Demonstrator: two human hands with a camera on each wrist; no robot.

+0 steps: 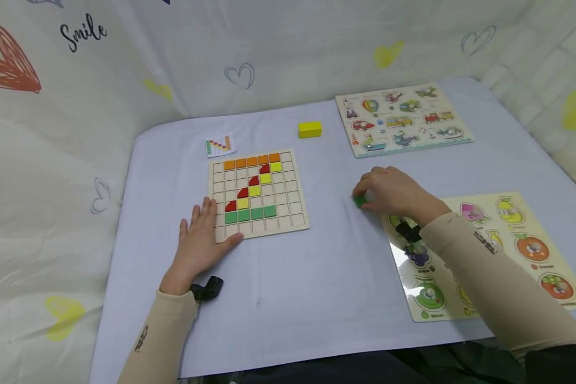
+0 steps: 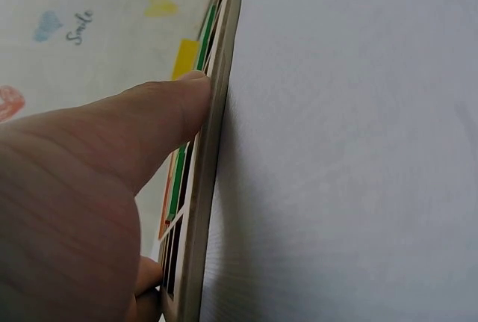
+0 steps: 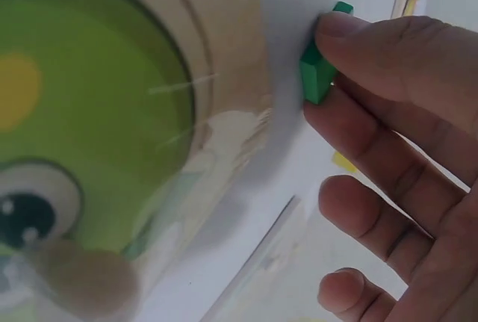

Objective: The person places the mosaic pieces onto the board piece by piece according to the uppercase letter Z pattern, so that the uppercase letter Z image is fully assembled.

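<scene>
My left hand [image 1: 199, 242] rests with spread, straight fingers at the left and near edges of a wooden grid board [image 1: 295, 218]. In the left wrist view its thumb [image 2: 160, 109] lies on the board's rim [image 2: 202, 210]. The grid holds an orange row at the top, a diagonal of red quarter-round and yellow square pieces, and a green row [image 1: 256, 213] below. My right hand [image 1: 393, 193] pinches a small green block [image 3: 320, 68] between thumb and fingers, close over the cloth right of the board. Its ring and little fingers are apart from the block.
A pattern card [image 1: 220, 145] lies behind the grid board, and yellow blocks [image 1: 310, 129] stand to its right. A vehicle puzzle board [image 1: 403, 120] lies at the back right. Under the right forearm is a fruit puzzle board [image 1: 446, 314]. White cloth [image 1: 278, 304] covers the table.
</scene>
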